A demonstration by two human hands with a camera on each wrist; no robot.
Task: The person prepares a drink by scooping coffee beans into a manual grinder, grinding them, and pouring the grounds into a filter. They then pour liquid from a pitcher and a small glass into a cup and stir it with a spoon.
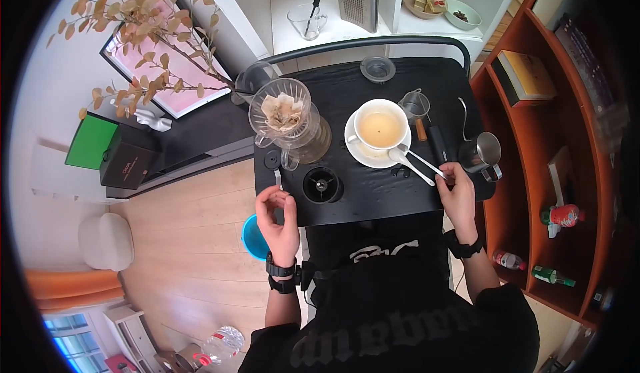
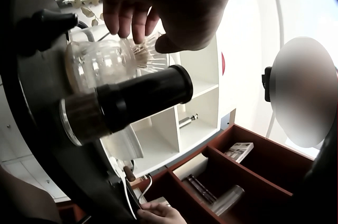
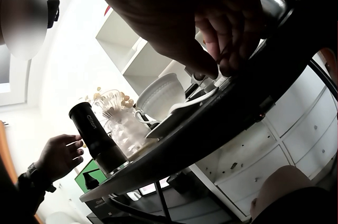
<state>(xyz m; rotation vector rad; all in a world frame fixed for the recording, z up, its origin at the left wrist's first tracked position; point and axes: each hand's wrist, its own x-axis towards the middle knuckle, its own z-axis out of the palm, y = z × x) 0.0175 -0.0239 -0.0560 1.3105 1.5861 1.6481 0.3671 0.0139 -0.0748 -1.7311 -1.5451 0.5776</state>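
Observation:
A white cup of tan liquid [image 1: 380,131] stands on a saucer [image 1: 353,152] with a white spoon [image 1: 415,166] across its near rim. A second white handle [image 1: 427,164] runs beside it to my right hand [image 1: 459,198], whose thumb and fingers pinch its end. In the right wrist view, that hand [image 3: 211,29] is low at the table edge. My left hand [image 1: 279,230], fingers loosely bent, is beside the black grinder [image 1: 322,185] and near the small black lid [image 1: 272,160]. The left wrist view shows this hand [image 2: 179,13] above the grinder's side, holding nothing.
A glass server with dripper and used filter [image 1: 283,112] stands at the table's left. On the right are a steel pitcher [image 1: 481,152], a black stick-like tool [image 1: 439,144] and a small strainer [image 1: 415,104]. A glass dish [image 1: 378,69] lies at the back.

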